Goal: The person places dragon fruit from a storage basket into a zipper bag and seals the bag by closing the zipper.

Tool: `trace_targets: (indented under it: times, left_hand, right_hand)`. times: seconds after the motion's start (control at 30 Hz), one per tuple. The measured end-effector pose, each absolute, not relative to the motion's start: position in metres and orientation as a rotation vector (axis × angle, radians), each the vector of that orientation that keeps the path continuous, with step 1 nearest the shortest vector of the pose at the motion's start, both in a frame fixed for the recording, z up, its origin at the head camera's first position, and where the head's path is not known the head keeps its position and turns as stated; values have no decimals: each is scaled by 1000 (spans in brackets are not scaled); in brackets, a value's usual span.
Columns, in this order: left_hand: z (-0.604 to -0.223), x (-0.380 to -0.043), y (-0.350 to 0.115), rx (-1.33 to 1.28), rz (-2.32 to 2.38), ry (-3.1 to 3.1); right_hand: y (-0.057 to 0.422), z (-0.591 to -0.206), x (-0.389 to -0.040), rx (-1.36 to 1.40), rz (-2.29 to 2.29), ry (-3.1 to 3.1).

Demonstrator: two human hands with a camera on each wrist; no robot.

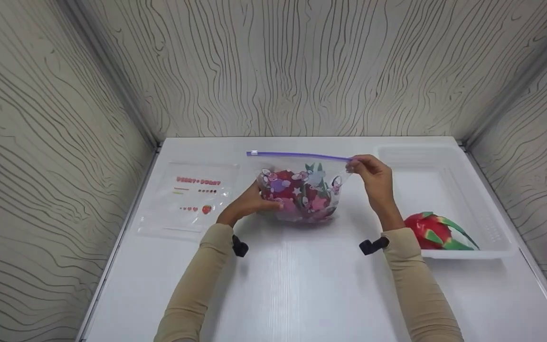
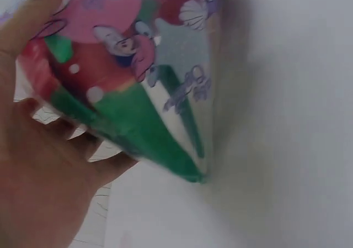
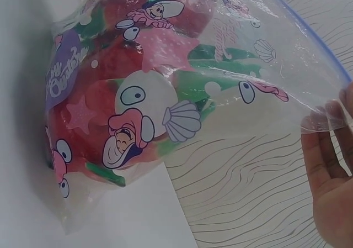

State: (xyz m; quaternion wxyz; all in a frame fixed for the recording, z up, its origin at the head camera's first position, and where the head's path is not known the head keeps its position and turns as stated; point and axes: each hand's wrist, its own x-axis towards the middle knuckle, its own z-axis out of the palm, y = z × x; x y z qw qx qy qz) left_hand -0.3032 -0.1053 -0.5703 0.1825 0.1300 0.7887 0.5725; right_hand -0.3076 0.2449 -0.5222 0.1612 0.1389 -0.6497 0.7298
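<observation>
A clear zip bag [image 1: 318, 203] printed with pink and purple sea creatures is held upright over the middle of the table. Inside it, red dragon fruit [image 3: 124, 60] with green scales shows through the plastic. My left hand [image 1: 249, 203] grips the bag's lower left side, thumb in front and fingers behind. At the top right corner, my right hand [image 1: 377, 183] pinches the bag's edge by the purple zip strip [image 1: 302, 155]. A white slider [image 1: 254, 153] sits at the strip's left end. Whether the zip is fully closed cannot be told.
A white tray [image 1: 468, 254] stands at the right of the table [image 1: 297, 294], with another dragon fruit [image 1: 432, 232] in its front left part. Flat on the left lies a second clear bag [image 1: 188, 194] with red print. Wood-patterned walls [image 1: 273, 71] enclose the table's back and sides.
</observation>
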Motion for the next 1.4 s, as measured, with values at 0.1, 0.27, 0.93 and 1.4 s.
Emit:
trace_targets:
  times: [0.1, 0.27, 0.93, 1.4]
  left_hand:
    - [-578, -299, -101, 297, 1649, 2249]
    - [-582, -296, -99, 236, 1683, 2274]
    - [-596, -292, -97, 182, 1811, 2215]
    - [-601, -290, -85, 32, 1806, 2308]
  right_hand:
    - [246, -525, -305, 379, 2089, -1871]
    - [249, -533, -301, 351, 2132, -1922]
    - [215, -610, -284, 178, 2177, -2699]
    - [211, -626, -283, 99, 2164, -2633]
